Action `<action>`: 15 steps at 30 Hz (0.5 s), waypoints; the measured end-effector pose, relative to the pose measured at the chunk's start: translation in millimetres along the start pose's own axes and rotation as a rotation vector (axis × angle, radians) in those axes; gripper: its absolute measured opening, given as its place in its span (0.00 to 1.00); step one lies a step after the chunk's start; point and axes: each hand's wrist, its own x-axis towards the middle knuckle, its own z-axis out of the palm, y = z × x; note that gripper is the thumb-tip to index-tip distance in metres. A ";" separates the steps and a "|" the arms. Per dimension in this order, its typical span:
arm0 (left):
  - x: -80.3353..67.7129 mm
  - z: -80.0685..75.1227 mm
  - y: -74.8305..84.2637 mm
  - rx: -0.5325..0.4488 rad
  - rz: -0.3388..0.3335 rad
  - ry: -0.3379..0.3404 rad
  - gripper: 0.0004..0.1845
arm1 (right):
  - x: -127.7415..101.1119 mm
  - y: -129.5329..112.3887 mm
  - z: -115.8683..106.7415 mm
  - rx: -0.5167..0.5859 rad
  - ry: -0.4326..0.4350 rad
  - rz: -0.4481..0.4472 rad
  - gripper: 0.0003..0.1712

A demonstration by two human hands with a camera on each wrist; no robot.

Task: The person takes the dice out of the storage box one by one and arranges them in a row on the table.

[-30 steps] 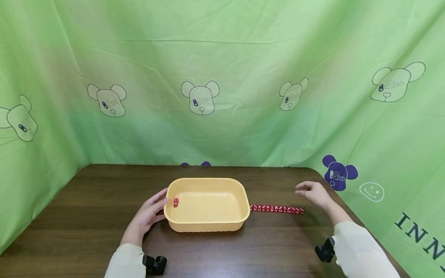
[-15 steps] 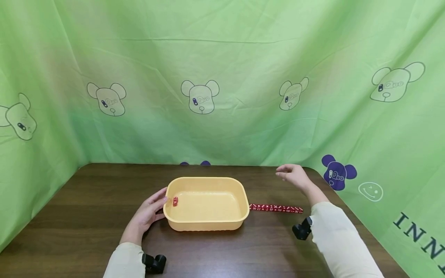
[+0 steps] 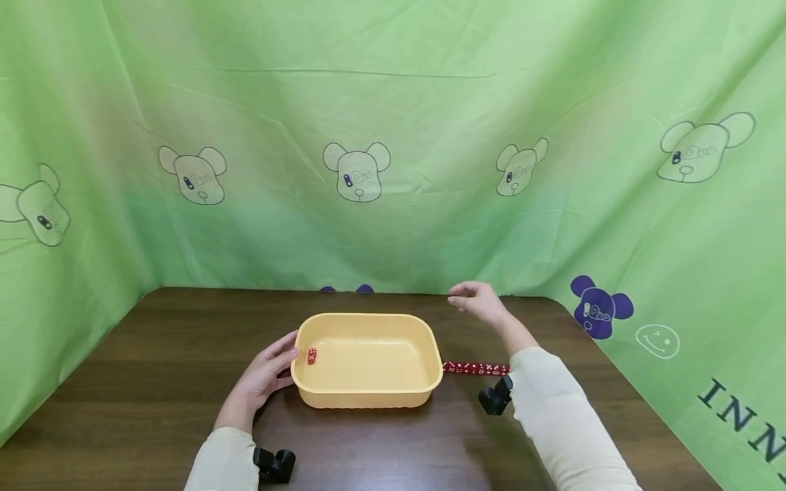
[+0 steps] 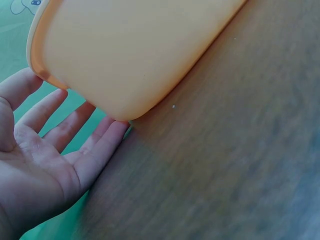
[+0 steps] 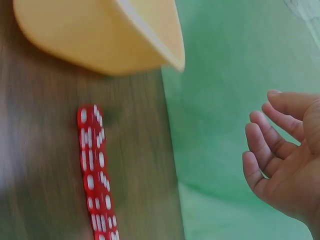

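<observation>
On the brown table (image 3: pixel 153 361) sits a yellow tub (image 3: pixel 366 392), steadied at its left end by the left hand (image 3: pixel 260 378), whose straight, relaxed fingers (image 4: pixel 75 130) lie against the tub's wall without curling round it. Right of the tub, a row of red dice (image 3: pixel 474 369) lies end to end, its near end just beside the tub's right wall. One single die (image 3: pixel 312 356) rests inside the tub at its left end. Above the table behind the tub's right corner, the right hand (image 3: pixel 475 300) hangs with loosely bent fingers (image 5: pixel 265 145), holding nothing and well apart from the row.

My judgement is that the step in hand is fetching a die from the row for the tub. To do it well, the right hand should come down on the row's end die alone, pinching it by its two free sides with thumb and forefinger, so its neighbours do not get dragged or scattered. Lifting straight up before crossing the rim avoids knocking the tub. Meanwhile the left hand should keep flat, light pressure on the wall, enough to stop sliding without tipping it.
</observation>
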 end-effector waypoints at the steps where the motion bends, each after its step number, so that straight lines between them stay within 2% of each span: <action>1: 0.1 0.2 -0.2 0.001 0.001 0.001 0.27 | 1.9 -1.9 4.7 0.010 -0.002 -0.004 0.15; 7: 1.5 -0.2 -1.6 -0.010 0.005 0.003 0.27 | 12.7 -12.3 33.5 0.099 -0.025 -0.011 0.13; 15: 1.1 -1.7 -1.6 -0.010 0.006 -0.002 0.27 | 20.2 -26.0 64.8 0.151 -0.051 -0.016 0.12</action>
